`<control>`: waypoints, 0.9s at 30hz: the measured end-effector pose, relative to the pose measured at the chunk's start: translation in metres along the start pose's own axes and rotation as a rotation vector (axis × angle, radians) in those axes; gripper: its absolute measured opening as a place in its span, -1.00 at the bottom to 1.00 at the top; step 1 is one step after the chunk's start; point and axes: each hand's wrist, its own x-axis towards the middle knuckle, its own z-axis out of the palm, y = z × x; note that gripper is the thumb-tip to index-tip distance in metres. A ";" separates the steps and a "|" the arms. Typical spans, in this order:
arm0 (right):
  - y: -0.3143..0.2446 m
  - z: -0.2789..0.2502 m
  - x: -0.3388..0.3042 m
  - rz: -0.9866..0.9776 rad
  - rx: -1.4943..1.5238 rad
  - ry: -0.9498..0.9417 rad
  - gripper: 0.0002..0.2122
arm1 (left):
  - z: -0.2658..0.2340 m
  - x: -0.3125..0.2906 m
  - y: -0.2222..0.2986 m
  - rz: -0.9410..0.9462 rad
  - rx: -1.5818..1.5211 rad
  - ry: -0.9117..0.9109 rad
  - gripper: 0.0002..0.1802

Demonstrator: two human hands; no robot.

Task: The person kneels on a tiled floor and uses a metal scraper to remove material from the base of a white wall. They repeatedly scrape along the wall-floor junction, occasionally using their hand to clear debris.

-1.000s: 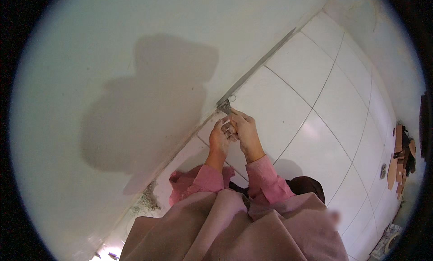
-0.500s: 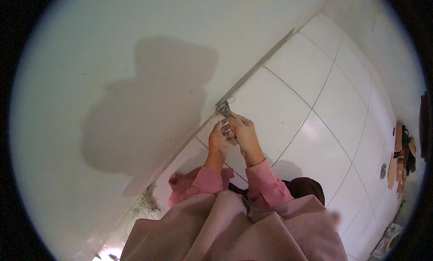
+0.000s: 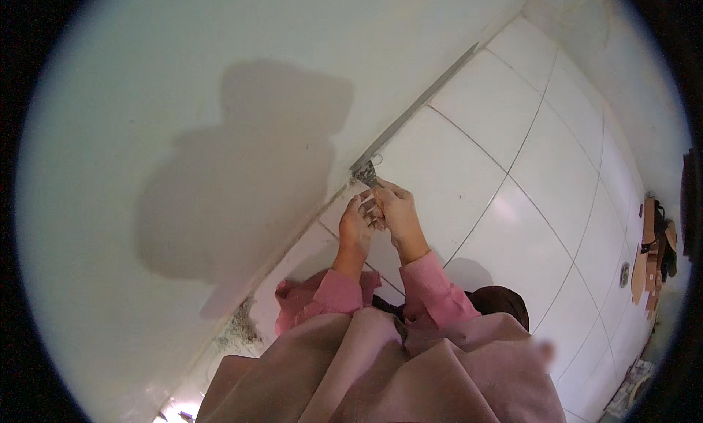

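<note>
Both hands stay clasped on the scraper (image 3: 368, 176), its blade barely shifted along the wall-floor joint (image 3: 410, 119). Left hand (image 3: 356, 224) and right hand (image 3: 399, 212) grip its handle closed. Grey residue remains along the lower joint (image 3: 238, 331), so scraping appears unfinished.

the only packages are some flat brown cardboard pieces (image 3: 648, 255) at the far right edge, lying on the white tile floor (image 3: 512, 225) by the wall. no labels, signs or screens can be seen.

Plain white wall (image 3: 183, 130) meets glossy white tiled floor (image 3: 512, 203).
</note>
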 end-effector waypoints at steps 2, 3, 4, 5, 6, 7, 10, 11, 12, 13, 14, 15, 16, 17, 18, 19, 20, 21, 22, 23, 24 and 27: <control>-0.001 -0.002 -0.002 -0.010 0.004 -0.014 -0.73 | 0.006 -0.001 -0.001 -0.011 -0.006 0.091 -0.57; -0.002 -0.003 -0.001 -0.055 -0.017 -0.021 -0.74 | 0.008 -0.002 0.001 -0.011 -0.013 0.093 -0.57; -0.002 -0.003 0.000 -0.076 -0.044 -0.025 -0.74 | 0.010 -0.002 0.002 -0.013 -0.021 0.096 -0.57; -0.002 -0.004 0.002 -0.135 -0.063 -0.061 -0.74 | 0.011 -0.003 0.002 -0.013 -0.029 0.092 -0.58; -0.001 -0.005 0.003 -0.064 -0.063 -0.013 -0.74 | 0.012 -0.004 0.002 -0.013 -0.031 0.075 -0.58; 0.000 -0.005 0.004 -0.030 -0.057 -0.004 -0.74 | 0.012 -0.003 0.002 -0.008 -0.035 0.056 -0.58; 0.006 -0.004 0.005 -0.042 -0.050 -0.041 -0.73 | 0.009 -0.004 0.003 0.002 -0.022 0.085 -0.59; 0.007 -0.003 0.005 -0.004 -0.074 -0.016 -0.72 | 0.007 -0.004 0.002 0.007 -0.025 0.086 -0.59; 0.008 -0.002 0.005 -0.065 -0.081 -0.037 -0.73 | 0.005 -0.003 0.003 0.005 -0.030 0.068 -0.59; 0.008 -0.001 0.004 -0.072 -0.114 -0.010 -0.73 | 0.003 -0.002 0.003 0.009 -0.047 0.020 -0.59; 0.008 0.000 0.005 -0.102 -0.141 -0.029 -0.73 | 0.003 0.000 0.002 -0.024 -0.057 0.020 -0.59; 0.007 0.000 0.004 -0.064 -0.091 0.006 -0.73 | 0.002 0.001 0.001 0.006 -0.049 -0.028 -0.59; 0.006 0.000 0.004 -0.036 -0.033 -0.011 -0.74 | 0.001 0.002 0.000 -0.002 -0.032 -0.014 -0.59; 0.005 0.000 0.002 -0.006 0.025 0.000 -0.74 | 0.000 0.001 -0.001 -0.004 -0.023 0.005 -0.60; 0.003 0.000 0.002 -0.023 0.015 -0.022 -0.74 | 0.000 0.002 -0.002 -0.007 -0.026 0.017 -0.59; 0.002 0.000 0.001 -0.051 0.005 -0.019 -0.75 | 0.001 0.002 -0.002 0.003 -0.035 0.025 -0.58; 0.000 0.000 0.001 -0.078 -0.004 -0.016 -0.75 | 0.001 0.002 -0.002 0.010 -0.045 0.009 -0.57; -0.001 0.000 0.001 -0.064 -0.027 -0.018 -0.75 | 0.002 0.001 -0.002 0.013 -0.049 0.021 -0.57; -0.002 0.000 0.002 -0.052 -0.051 -0.020 -0.75 | 0.002 0.001 -0.001 0.012 -0.054 0.006 -0.57; -0.003 0.001 0.002 -0.054 -0.072 -0.041 -0.75 | 0.003 0.000 -0.001 0.010 -0.059 -0.013 -0.56; -0.003 0.000 0.002 -0.037 -0.038 -0.014 -0.75 | 0.005 0.001 0.000 0.015 -0.060 -0.012 -0.56; -0.003 0.000 0.002 0.000 0.020 -0.020 -0.74 | 0.007 -0.003 0.001 0.009 -0.048 0.044 -0.56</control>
